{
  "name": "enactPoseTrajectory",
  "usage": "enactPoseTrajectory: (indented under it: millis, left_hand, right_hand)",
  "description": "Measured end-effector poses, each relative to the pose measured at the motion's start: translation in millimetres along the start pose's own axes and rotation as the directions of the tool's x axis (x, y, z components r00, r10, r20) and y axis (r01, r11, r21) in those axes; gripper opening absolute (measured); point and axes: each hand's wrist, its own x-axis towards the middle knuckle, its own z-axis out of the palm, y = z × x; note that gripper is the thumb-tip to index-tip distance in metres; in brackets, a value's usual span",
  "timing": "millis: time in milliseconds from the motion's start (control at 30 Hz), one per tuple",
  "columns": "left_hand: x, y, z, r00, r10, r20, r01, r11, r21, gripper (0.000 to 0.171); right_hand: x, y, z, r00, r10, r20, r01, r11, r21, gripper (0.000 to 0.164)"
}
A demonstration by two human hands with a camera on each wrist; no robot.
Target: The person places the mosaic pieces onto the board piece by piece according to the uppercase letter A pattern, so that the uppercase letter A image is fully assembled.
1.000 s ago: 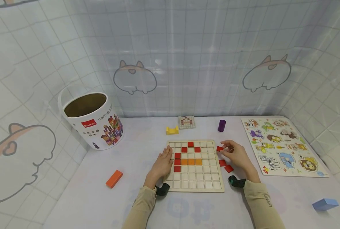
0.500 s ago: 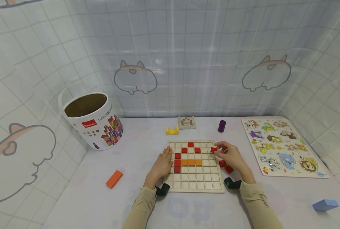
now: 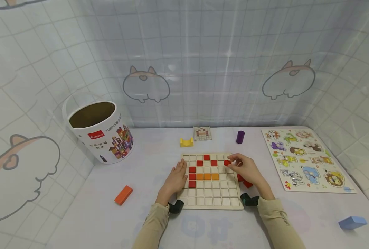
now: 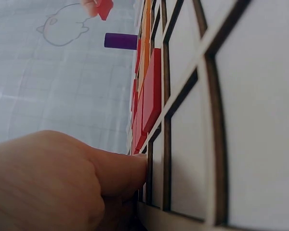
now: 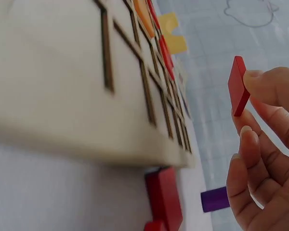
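A wooden grid board point(image 3: 210, 204) lies on the table, with several red tiles point(image 3: 192, 176) and a row of orange tiles point(image 3: 207, 176) set in its squares. My left hand point(image 3: 176, 178) rests flat on the board's left edge, fingers straight. Between thumb and fingertips, my right hand point(image 3: 245, 169) pinches a red square tile point(image 5: 238, 86), held above the board's upper right part. Beside the board's right edge, partly behind the right wrist in the head view, lie two more loose red tiles point(image 3: 248, 184).
Behind the board are a yellow block point(image 3: 187, 142), a small pattern card point(image 3: 202, 133) and a purple cylinder point(image 3: 240, 137). An animal puzzle board point(image 3: 309, 160) lies right, near a blue block point(image 3: 352, 222). To the left stand a white bucket point(image 3: 105, 138) and an orange block point(image 3: 123, 195).
My right hand has picked up a red tile from beside the board and carried it left, over the board's upper right squares. The left hand has stayed in place.
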Motion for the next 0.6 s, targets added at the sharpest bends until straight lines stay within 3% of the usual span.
enactPoseTrajectory:
  millis: [133,400,600]
  left_hand:
    - [-0.4,-0.1,-0.6,1.0,0.004,-0.006,-0.004,1.0,-0.005,0.056]
    - [-0.7,0.1,-0.7,1.0,-0.002,0.002,0.002,1.0,-0.011,0.056]
    - [-0.1,0.1,0.0,1.0,-0.002,0.0,0.002,1.0,-0.004,0.056]
  right_hand:
    - [0.6,-1.9,2.8,1.0,-0.017,0.012,0.017,1.0,0.005,0.024]
    - [-0.3,6.3,13.3,0.998,0.032,0.052,-0.032,0.999,-0.006,0.025]
    - [-1.0,9.0,21.1,0.998,0.009,0.056,-0.01,1.0,0.01,0.025]
